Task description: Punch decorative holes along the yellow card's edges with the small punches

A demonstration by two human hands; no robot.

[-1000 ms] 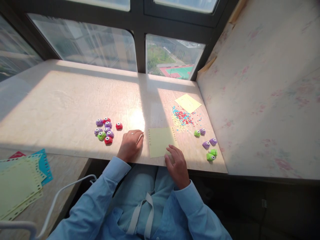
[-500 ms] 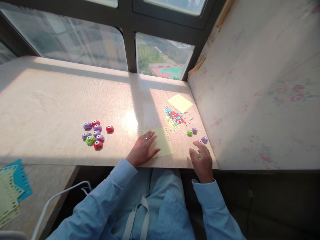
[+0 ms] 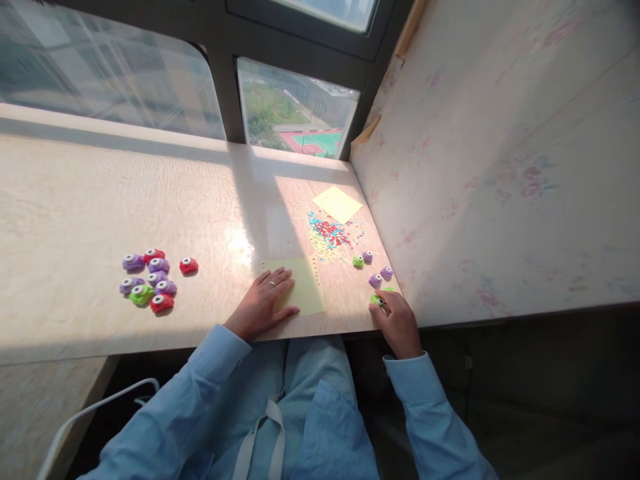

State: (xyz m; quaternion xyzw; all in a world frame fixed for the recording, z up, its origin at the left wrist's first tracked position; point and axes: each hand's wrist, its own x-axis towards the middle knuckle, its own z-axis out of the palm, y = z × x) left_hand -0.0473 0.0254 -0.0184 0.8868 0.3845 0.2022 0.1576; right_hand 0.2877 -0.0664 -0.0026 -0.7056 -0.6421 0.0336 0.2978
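My left hand [image 3: 264, 299] lies flat on a pale yellow sheet of paper [image 3: 309, 290], fingers stretched out. Small punched holes run along the sheet's left and right edges. Near the right end of the sill, my right hand [image 3: 399, 321] has its thumb and fingers closed around a green craft hole punch [image 3: 375, 301], partly hidden by the fingers. Just beyond it sit purple punches [image 3: 375, 280], and farther back a green punch [image 3: 358, 261] stands beside another purple one.
Punched-out confetti [image 3: 330, 235] in red, blue and yellow is scattered before a folded yellow paper [image 3: 339, 203]. Several red, purple and green punches [image 3: 161, 303] cluster at the left, with a red punch [image 3: 189, 265] apart. A floral wall [image 3: 480, 200] bounds the right side.
My right hand has come down and closed on the green hole punch. My left hand stays flat on the paper. The whole view has shifted to the right.
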